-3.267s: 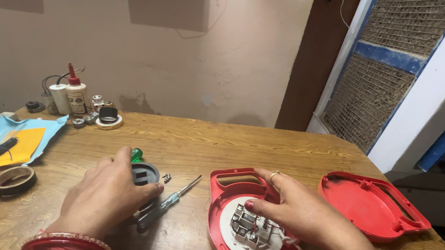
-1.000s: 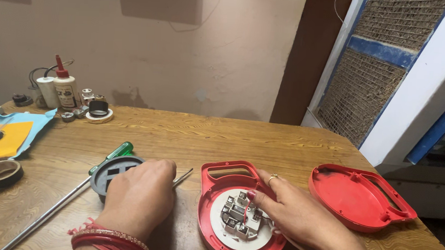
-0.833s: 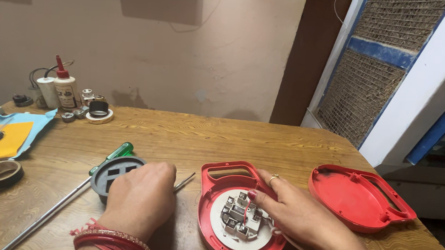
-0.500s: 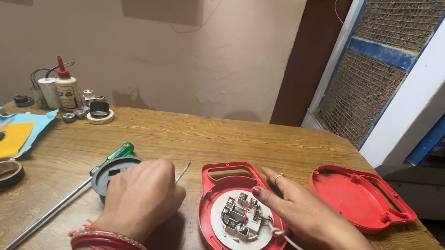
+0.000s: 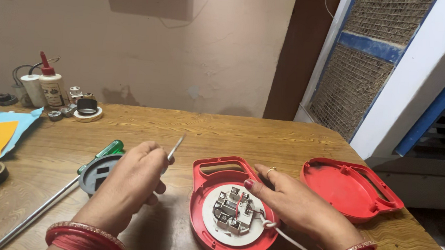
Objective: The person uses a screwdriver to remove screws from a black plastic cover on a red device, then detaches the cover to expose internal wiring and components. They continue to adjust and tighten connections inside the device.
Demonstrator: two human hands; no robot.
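My left hand (image 5: 130, 178) is lifted above the wooden table (image 5: 222, 135) and grips a thin screwdriver (image 5: 175, 147), its metal tip sticking up and to the right. My right hand (image 5: 299, 206) rests on the right edge of an open red casing (image 5: 201, 199). Inside that casing sits a white round plate with metal terminals and a short red wire (image 5: 231, 213). A white cord (image 5: 287, 239) runs out from under my right hand. Just left of my left hand lies a grey round cover (image 5: 96, 172).
A red lid half (image 5: 347, 188) lies to the right. A long green-handled screwdriver (image 5: 104, 151) crosses the table on the left. At the back left stand a glue bottle (image 5: 51, 85), tape rolls (image 5: 87, 109) and small parts. Blue and yellow sheets (image 5: 2, 130) lie at the left edge.
My left hand has lifted off the table and now holds the thin screwdriver raised. My right hand stays on the red casing.
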